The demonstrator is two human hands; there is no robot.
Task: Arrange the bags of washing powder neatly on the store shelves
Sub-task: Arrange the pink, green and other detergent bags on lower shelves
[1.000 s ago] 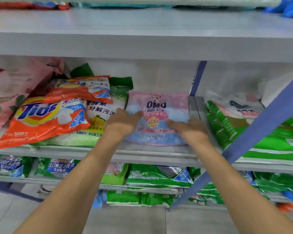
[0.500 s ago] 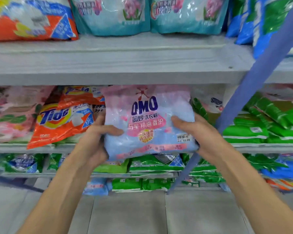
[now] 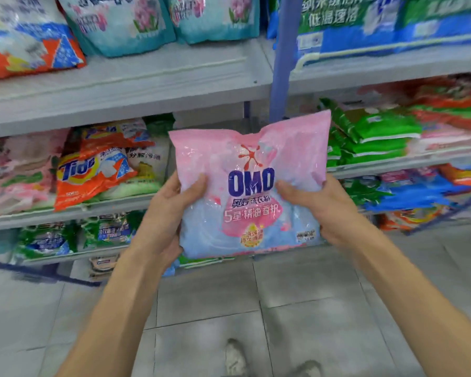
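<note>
A pink and pale-blue OMO washing powder bag (image 3: 252, 191) is held upright in front of the shelves, off any shelf. My left hand (image 3: 169, 210) grips its left edge with the thumb across the front. My right hand (image 3: 318, 205) grips its right edge, thumb on the front too. An orange Tide bag (image 3: 90, 172) lies on a heap of bags on the middle shelf (image 3: 71, 213) to the left. Green bags (image 3: 378, 137) are stacked on the same level to the right.
The upper shelf (image 3: 147, 77) carries teal bags (image 3: 125, 23), an orange bag at the left and blue-green bags (image 3: 378, 25) at the right. A blue upright post (image 3: 283, 63) divides the shelving. Lower shelves hold green and blue bags. Grey tiled floor (image 3: 229, 308) lies below, with my shoes visible.
The OMO bag lay flat on the middle shelf a second ago; both hands took it, lifted it off and brought it closer and upright. The camera view has drawn back and dropped.
</note>
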